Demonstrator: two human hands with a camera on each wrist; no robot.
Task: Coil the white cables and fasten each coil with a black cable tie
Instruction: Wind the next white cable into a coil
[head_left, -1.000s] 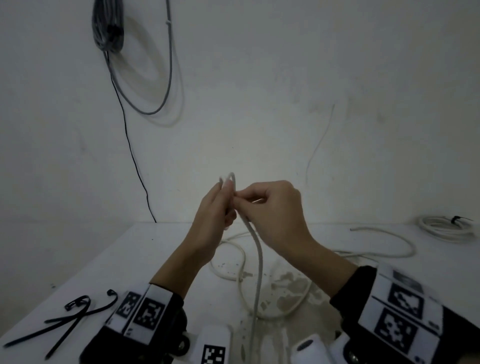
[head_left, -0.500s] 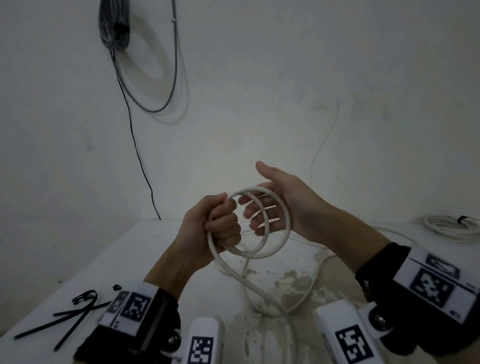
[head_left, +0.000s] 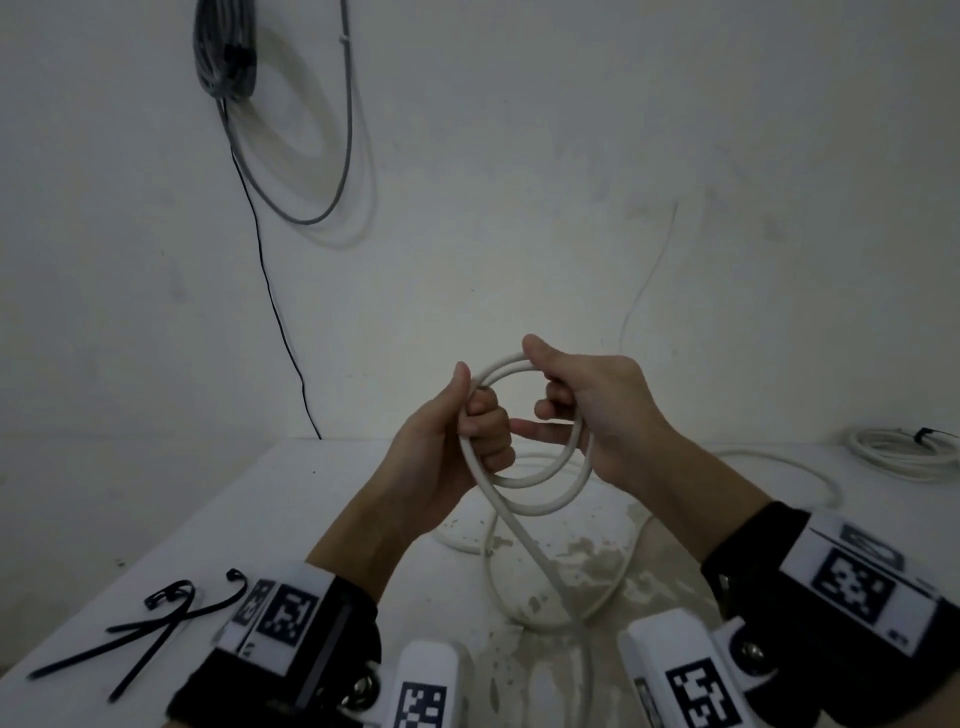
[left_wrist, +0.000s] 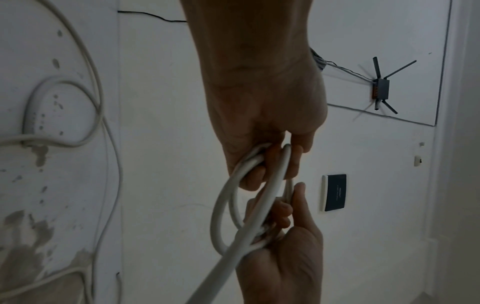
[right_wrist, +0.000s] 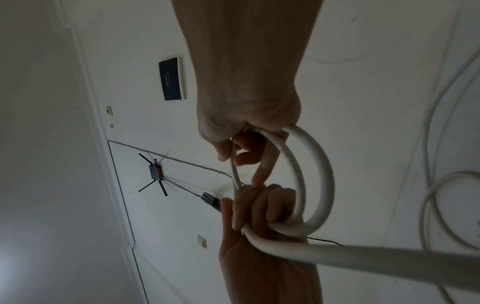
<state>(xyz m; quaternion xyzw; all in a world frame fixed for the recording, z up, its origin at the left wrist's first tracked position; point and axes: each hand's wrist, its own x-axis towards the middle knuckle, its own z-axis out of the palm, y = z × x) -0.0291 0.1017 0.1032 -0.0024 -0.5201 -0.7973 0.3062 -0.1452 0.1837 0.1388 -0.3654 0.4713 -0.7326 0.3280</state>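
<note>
Right hand (head_left: 597, 410) now closed, gripping white cable (head_left: 524, 486)

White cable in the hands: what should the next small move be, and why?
Probably wind on another loop. The left hand and right hand grip a coil of only about two turns, while much white cable lies loose on the table. The black cable ties lie untouched.
</note>
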